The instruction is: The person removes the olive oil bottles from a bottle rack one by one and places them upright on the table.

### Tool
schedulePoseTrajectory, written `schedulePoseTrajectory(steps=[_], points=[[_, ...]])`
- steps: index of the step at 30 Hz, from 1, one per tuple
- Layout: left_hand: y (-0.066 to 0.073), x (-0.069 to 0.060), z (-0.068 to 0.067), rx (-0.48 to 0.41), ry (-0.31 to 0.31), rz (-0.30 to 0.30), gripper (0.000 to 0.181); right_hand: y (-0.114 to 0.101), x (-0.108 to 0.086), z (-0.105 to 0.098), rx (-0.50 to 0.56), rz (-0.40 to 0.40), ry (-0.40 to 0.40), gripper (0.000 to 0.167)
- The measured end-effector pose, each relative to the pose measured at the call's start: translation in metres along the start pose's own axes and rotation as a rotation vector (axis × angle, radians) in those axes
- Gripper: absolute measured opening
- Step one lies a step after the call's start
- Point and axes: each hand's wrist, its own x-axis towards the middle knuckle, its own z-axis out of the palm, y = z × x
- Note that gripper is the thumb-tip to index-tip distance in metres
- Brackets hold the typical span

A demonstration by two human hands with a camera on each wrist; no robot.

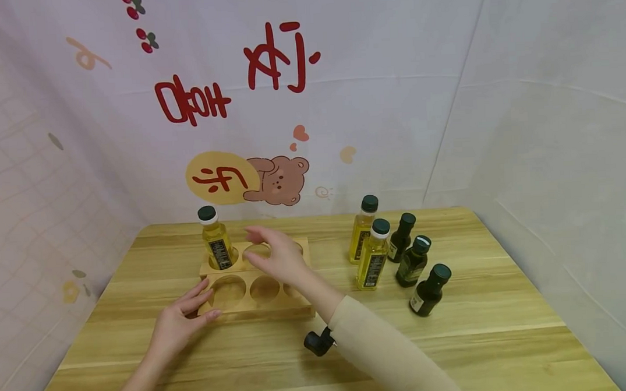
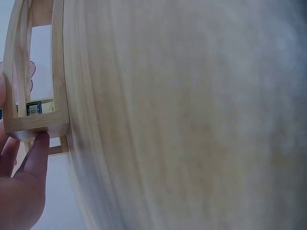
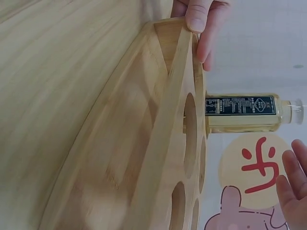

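Note:
A two-tier wooden bottle rack (image 1: 288,304) with round holes stands on the table. One yellow oil bottle (image 1: 215,240) with a dark green cap is upright in its back left hole; the right wrist view shows this bottle (image 3: 242,112) sideways. My left hand (image 1: 179,324) grips the rack's left end, thumb at the front corner and fingers along the side. In the left wrist view, that hand (image 2: 29,187) touches the rack's end piece. Over the back row hovers my right hand (image 1: 279,255), fingers loosely bent and holding nothing, just right of the bottle.
To the right stand two more yellow oil bottles (image 1: 372,263) and three small dark bottles (image 1: 426,292) with green caps. A black device (image 1: 319,341) shows beside the right sleeve. Behind the wooden table (image 1: 236,368) hangs a printed white curtain (image 1: 372,99).

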Motion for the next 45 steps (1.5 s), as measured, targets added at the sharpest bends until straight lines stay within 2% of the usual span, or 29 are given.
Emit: schedulePoseTrajectory(steps=[15,24,30,37,45], points=[[-0.004,0.001,0.001,-0.007,0.003,0.022,0.055,-0.012,0.036,0.019,0.149,0.210,-0.005,0.058],[-0.002,0.000,0.001,0.006,0.003,0.016,0.056,-0.022,0.056,0.030,0.201,0.232,0.019,0.061],[-0.004,0.001,0.001,0.000,0.005,0.016,0.056,-0.025,0.066,0.033,0.287,0.305,0.011,0.060],[-0.004,0.001,0.001,-0.002,0.006,0.011,0.056,-0.025,0.072,0.033,0.366,0.293,-0.007,0.060],[-0.005,0.002,0.001,-0.017,0.000,-0.007,0.057,-0.028,0.075,0.040,0.367,0.260,-0.074,0.061]])
